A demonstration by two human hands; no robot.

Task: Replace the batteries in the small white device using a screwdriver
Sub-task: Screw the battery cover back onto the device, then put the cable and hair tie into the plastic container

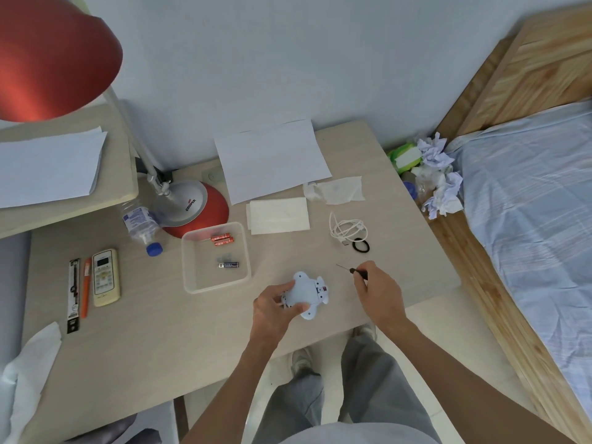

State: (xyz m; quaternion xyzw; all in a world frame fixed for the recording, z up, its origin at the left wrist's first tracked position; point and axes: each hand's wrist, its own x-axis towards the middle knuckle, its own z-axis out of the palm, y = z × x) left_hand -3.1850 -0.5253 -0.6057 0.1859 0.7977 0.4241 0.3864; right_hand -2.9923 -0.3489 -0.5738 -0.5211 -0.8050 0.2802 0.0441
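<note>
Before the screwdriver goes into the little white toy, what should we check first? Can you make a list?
1. Toy held steady: ok, the left hand grips it just above the table.
2. Screwdriver in hand: ok, the right hand holds it, tip pointing away from the toy.
3. Tip on a screw: not ok, it is still apart from the toy.
4. Fresh batteries ready: ok, orange batteries lie in the tray.
5. Tip fits the screw: cannot tell, too small to see.
6. Battery cover side facing up: cannot tell.
</note>
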